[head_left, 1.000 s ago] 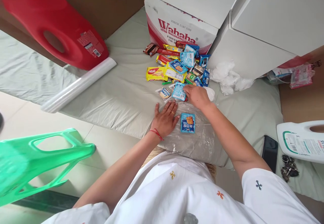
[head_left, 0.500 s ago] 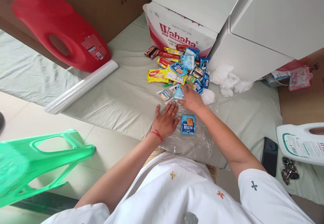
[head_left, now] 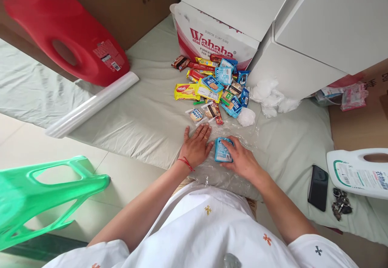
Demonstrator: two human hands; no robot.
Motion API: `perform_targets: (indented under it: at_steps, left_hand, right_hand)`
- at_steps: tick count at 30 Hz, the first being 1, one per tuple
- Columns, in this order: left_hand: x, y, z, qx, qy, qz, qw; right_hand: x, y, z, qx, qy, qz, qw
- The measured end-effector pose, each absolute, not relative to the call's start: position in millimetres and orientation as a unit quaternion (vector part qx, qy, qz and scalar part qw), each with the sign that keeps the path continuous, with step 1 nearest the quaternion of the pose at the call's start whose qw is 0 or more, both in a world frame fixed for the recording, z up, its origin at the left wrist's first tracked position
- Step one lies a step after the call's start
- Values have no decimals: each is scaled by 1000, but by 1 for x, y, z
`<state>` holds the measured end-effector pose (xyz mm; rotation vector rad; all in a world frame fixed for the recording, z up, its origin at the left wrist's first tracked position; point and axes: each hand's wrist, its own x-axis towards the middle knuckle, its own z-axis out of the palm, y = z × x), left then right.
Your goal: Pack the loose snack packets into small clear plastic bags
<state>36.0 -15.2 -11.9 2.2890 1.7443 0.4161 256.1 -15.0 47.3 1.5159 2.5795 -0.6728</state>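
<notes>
My right hand (head_left: 241, 157) has its fingers round a light-blue snack packet (head_left: 223, 150), back side up, right where another blue packet lay on the clear plastic film (head_left: 209, 175). That lower packet is now covered. My left hand (head_left: 196, 146) lies flat with fingers spread on the near edge of the film and cloth, just left of the packet. Beyond both hands spreads a pile of wrapped snacks: a yellow wafer packet (head_left: 186, 91), blue biscuit packets (head_left: 233, 106), and a brown-and-white packet (head_left: 212, 110) beside a white-and-blue one (head_left: 196, 115).
A Wahaha carton (head_left: 212, 33) stands behind the snacks, under white drawers. Left are a red jug (head_left: 91, 45), a plastic film roll (head_left: 93, 104) and a green stool (head_left: 51, 191). Right are crumpled white bags (head_left: 269, 94), a phone (head_left: 318, 188), keys (head_left: 341, 203) and a white bottle (head_left: 357, 175).
My right hand has drawn the light-blue packet from the pile's near edge towards me, over the other blue packet. My left hand stays flat in place. The view has shifted slightly.
</notes>
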Motion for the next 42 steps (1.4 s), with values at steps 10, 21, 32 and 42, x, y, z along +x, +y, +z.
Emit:
perform_targets:
  at_steps: [10,21,32,42]
  left_hand:
    - [26,-16,-10,770,594,190,136]
    - [16,27,-3,630,718,247,163]
    - [29,69,35,495,667,260,493]
    - [99,84,43,423,570,255,657]
  right_hand:
    - [250,-48,60,486,840,-211,-118]
    - [163,-73,31,343,915,-208,48]
    - [214,-99,44,427,811,-353,-189]
    - [269,-132,36,610,575,-455,-300]
